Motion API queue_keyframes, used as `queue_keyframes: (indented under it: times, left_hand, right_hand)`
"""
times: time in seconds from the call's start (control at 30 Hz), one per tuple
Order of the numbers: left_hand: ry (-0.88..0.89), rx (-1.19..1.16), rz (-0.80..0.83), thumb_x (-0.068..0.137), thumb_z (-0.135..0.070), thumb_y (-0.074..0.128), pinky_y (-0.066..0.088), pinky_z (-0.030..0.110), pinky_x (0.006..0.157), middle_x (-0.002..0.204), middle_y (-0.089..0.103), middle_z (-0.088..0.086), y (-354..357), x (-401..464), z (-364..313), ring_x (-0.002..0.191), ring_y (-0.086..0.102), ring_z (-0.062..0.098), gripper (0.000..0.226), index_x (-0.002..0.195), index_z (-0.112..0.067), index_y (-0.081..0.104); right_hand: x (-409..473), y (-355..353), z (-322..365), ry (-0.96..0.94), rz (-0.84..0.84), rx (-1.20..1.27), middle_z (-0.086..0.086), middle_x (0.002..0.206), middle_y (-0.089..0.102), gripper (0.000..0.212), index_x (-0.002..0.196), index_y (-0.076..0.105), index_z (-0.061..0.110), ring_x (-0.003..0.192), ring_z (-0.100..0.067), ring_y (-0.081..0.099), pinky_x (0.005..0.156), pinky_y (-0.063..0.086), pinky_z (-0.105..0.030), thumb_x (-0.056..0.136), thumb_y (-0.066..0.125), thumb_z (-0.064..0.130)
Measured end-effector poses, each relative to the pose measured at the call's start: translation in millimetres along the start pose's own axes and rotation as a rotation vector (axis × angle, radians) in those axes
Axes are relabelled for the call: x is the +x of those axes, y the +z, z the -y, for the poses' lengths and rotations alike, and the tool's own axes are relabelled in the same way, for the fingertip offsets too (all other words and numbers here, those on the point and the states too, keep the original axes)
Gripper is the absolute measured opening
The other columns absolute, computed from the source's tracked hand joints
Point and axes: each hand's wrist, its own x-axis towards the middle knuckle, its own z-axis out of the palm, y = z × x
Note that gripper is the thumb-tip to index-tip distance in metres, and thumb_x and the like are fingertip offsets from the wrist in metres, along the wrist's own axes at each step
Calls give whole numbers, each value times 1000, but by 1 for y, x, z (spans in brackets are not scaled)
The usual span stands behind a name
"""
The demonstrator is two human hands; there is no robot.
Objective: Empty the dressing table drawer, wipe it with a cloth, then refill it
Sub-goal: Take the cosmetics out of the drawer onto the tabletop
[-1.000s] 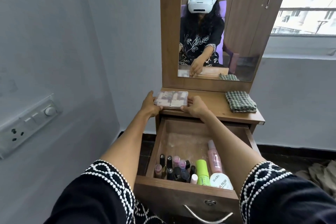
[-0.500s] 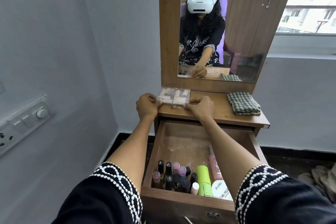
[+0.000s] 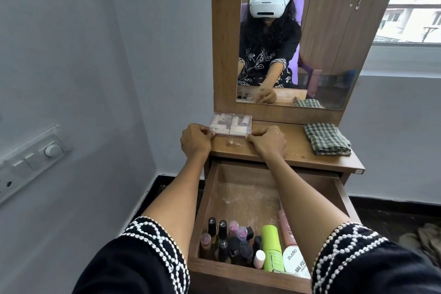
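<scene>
Emptying the drawer (image 3: 241,188) at lower centre: left hand (image 3: 194,142) and right hand (image 3: 268,143) pinching the clear case (image 3: 231,124) set on the tabletop (image 3: 293,150) mid-frame, next likely letting go, reaching down for bottles (image 3: 229,243).

Both hands are up on the dressing table top (image 3: 298,153). The left hand (image 3: 194,142) and the right hand (image 3: 268,142) each pinch a near corner of a clear plastic case (image 3: 230,124) that lies flat against the base of the mirror (image 3: 296,38). A folded checked cloth (image 3: 327,138) sits well to the right of it. Below, the drawer (image 3: 238,193) stands pulled out, its far half bare wood. At its near end are small nail polish bottles (image 3: 229,240), a green tube (image 3: 272,246), a pink bottle (image 3: 287,229) and a white tub (image 3: 294,261). A switch panel (image 3: 31,157) hangs on the left wall.
</scene>
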Motion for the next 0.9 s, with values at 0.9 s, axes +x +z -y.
queue_keyframes:
  times: [0.9]
  left_hand:
    - [97, -179, 191, 86, -15, 65, 40, 29, 100, 128, 58, 10, -41, -46, -15, 119, 54, 23, 41, 126, -5, 57]
  right_hand:
    - [-37, -40, -2, -221, 16, 246, -1, 92, 70, 21, 99, 72, 7, 83, -10, 64, 79, 56, -28, 79, 74, 13]
